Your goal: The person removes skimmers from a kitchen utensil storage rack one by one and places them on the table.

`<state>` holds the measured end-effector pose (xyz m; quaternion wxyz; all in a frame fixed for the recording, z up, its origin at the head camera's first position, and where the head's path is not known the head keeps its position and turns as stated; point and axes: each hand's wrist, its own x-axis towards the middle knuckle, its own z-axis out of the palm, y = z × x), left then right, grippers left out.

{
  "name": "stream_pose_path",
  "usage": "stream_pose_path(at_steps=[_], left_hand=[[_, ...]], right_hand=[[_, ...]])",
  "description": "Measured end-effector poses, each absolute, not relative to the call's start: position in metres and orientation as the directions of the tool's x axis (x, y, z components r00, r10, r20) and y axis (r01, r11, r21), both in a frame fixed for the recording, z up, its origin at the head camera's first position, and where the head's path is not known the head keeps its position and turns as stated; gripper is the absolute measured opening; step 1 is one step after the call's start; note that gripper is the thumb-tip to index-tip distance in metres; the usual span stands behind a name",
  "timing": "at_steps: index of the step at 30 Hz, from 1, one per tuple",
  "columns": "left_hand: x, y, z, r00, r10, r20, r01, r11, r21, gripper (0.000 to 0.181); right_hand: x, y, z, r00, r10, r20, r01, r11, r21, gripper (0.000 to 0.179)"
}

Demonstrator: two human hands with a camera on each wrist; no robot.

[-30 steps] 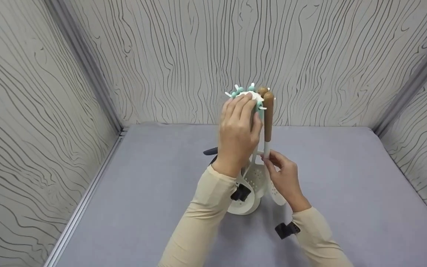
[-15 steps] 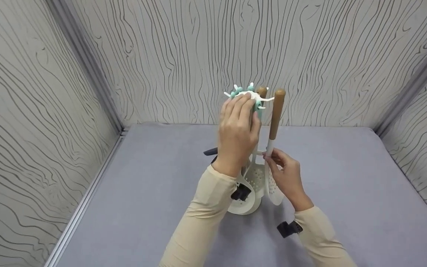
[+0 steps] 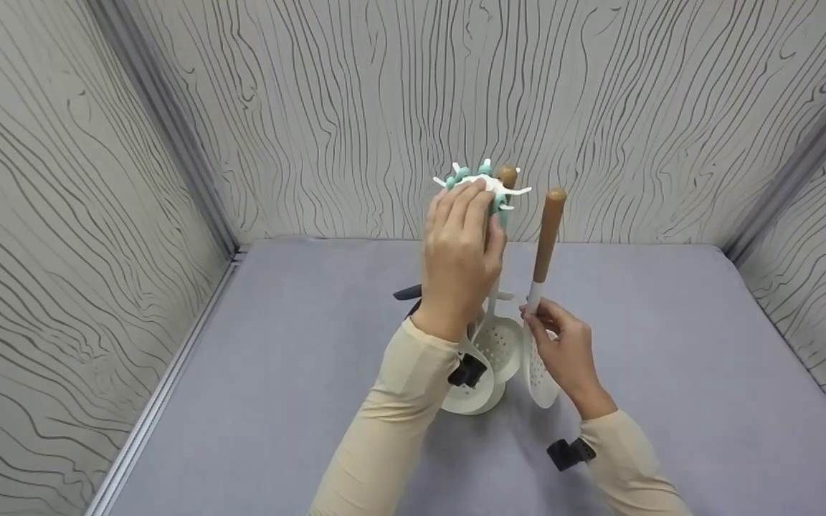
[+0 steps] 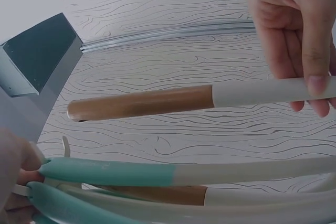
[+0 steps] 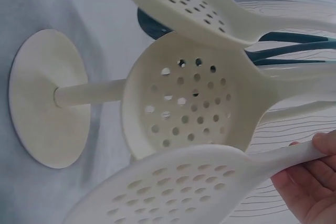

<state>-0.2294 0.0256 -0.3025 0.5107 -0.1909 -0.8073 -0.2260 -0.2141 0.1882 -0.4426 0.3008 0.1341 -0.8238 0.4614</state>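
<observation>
My right hand pinches the white neck of a slotted spoon between thumb and fingers. This spoon has a brown wood-look handle pointing up and a perforated white head low down, apart from the stand. My left hand grips the top of a white utensil stand, fingers bent over its hub of hooks. In the left wrist view teal handles hang by those fingers. A round skimmer and another perforated utensil hang around the stand's post. My left forearm hides part of the stand in the head view.
The stand's round base rests on a grey cloth-covered table. A dark utensil sticks out left behind my left wrist. Another brown handle remains at the hooks. Wood-grain panels enclose the back and sides.
My right hand has moved the slotted spoon rightward, off beside the hooks, then slightly down and nearer. One white hook at the right now shows bare. My left hand has stayed put.
</observation>
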Motion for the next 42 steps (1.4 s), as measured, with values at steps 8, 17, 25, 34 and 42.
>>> stream_pose_path(at_steps=[8, 17, 25, 34, 42], left_hand=[[-0.229, 0.027, -0.297, -0.436, 0.057, 0.898, 0.502, 0.844, 0.19, 0.024], [-0.23, 0.031, -0.287, -0.437, 0.03, 0.899, 0.446, 0.875, 0.188, 0.029], [-0.228, 0.032, -0.285, -0.45, 0.05, 0.892, 0.516, 0.829, 0.214, 0.022], [-0.228, 0.027, -0.283, -0.539, 0.073, 0.839, 0.601, 0.732, 0.322, 0.013], [-0.229, 0.028, -0.287, -0.554, 0.043, 0.832, 0.615, 0.694, 0.373, 0.019]], right_hand=[[-0.208, 0.201, -0.457, -0.79, 0.078, 0.608, -0.47, 0.559, -0.683, 0.013], [-0.201, 0.215, -0.466, -0.788, 0.103, 0.607, -0.453, 0.57, -0.685, 0.014], [-0.195, 0.226, -0.471, -0.815, 0.118, 0.567, -0.407, 0.581, -0.705, 0.016], [-0.19, 0.239, -0.475, -0.818, 0.131, 0.561, -0.383, 0.604, -0.699, 0.014], [-0.185, 0.254, -0.475, -0.829, 0.145, 0.54, -0.343, 0.629, -0.697, 0.017]])
